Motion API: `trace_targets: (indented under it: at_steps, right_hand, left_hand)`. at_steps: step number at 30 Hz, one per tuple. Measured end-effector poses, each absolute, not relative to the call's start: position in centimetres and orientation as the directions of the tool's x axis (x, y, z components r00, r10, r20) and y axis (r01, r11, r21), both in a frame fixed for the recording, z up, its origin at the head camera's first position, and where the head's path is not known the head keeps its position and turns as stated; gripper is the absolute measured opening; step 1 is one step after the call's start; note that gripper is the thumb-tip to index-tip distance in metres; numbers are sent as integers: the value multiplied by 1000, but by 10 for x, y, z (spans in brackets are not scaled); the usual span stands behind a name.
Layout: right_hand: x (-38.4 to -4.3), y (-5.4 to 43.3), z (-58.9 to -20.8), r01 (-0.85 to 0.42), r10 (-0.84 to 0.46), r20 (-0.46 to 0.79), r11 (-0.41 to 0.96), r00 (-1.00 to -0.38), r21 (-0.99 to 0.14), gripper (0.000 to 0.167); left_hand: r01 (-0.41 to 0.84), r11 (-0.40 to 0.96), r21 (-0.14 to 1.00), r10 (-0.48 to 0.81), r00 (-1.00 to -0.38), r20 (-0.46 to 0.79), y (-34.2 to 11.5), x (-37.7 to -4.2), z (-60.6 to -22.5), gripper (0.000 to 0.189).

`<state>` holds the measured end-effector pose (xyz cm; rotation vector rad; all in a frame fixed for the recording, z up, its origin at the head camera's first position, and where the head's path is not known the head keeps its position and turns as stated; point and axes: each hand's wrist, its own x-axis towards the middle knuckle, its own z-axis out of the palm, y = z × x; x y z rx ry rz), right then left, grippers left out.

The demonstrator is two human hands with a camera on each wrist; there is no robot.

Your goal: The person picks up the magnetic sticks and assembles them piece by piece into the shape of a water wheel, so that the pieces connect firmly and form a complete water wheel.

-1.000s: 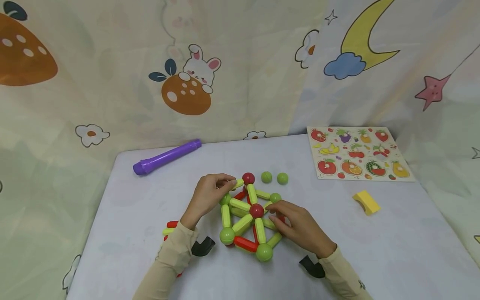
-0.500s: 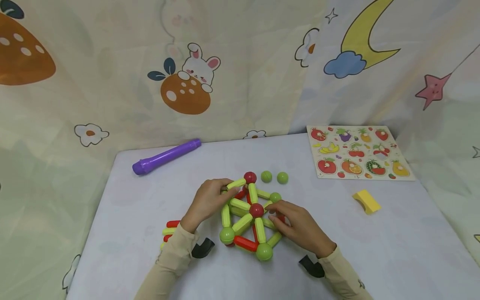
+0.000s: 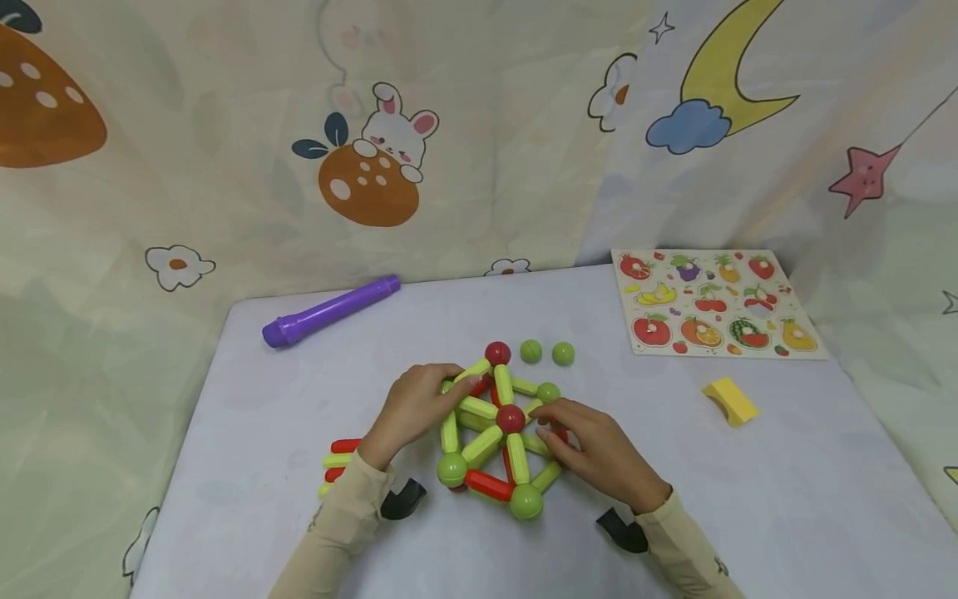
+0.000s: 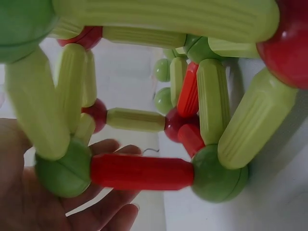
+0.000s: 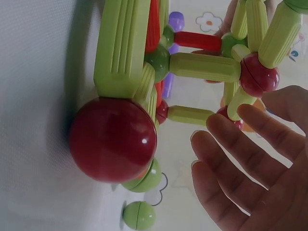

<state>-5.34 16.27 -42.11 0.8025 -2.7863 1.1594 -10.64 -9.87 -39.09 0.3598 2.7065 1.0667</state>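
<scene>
A magnetic stick-and-ball structure point(image 3: 511, 418) of yellow-green and red rods stands on the table between both hands. My left hand point(image 3: 417, 408) holds its far left corner, thumb and fingers about a green ball and the end of a yellow-green rod. In the left wrist view, the fingers point(image 4: 108, 207) lie behind a red rod point(image 4: 142, 172) and a green ball point(image 4: 63, 167). My right hand point(image 3: 602, 449) is at the right side, its fingers relaxed and near the upper red ball point(image 5: 260, 74); whether they touch it is hard to tell.
Two loose green balls point(image 3: 530, 351) lie behind the structure. Several loose rods point(image 3: 340, 459) lie left of the left forearm. A purple tube point(image 3: 332, 311), a fruit puzzle board point(image 3: 718, 304) and a yellow arched block point(image 3: 730, 402) are farther out on the white table point(image 3: 808, 491).
My left hand has moved slightly down and nearer, and its thumb now lies across the far left corner. The rod it pinched spans toward the far red ball. My right hand stays put.
</scene>
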Motion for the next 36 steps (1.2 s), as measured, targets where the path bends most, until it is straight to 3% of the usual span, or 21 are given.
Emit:
trace_targets:
  at_steps: [7, 11, 16, 25, 31, 36]
  right_hand:
    - [-53, 171, -421, -399, -405, 141, 675, -903, -620, 21]
    - [-49, 176, -425, -269, -347, -31, 778, -938, -567, 24]
    - [-44, 178, -435, -168, -329, -207, 818, -921, -550, 40]
    - [-55, 181, -447, -184, -327, -163, 805, -931, -564, 46]
    - [-78, 179, -447, -193, -299, -117, 821, -947, -537, 37]
    - [-98, 175, -449, -163, -381, -156, 681, -911, -714, 35]
  left_hand:
    - [136, 629, 765, 237, -971, -22, -126, -90, -400, 36]
    - [153, 624, 766, 287, -957, -42, -140, -83, -419, 31]
    - [206, 638, 742, 405, -909, -96, -147, -77, -443, 37]
    - [203, 663, 721, 393, -913, -105, -155, -55, -442, 30]
    - [209, 631, 747, 483, -860, -168, -156, -25, -434, 27]
    - [161, 547, 821, 588, -773, -240, -148, -4, -432, 24]
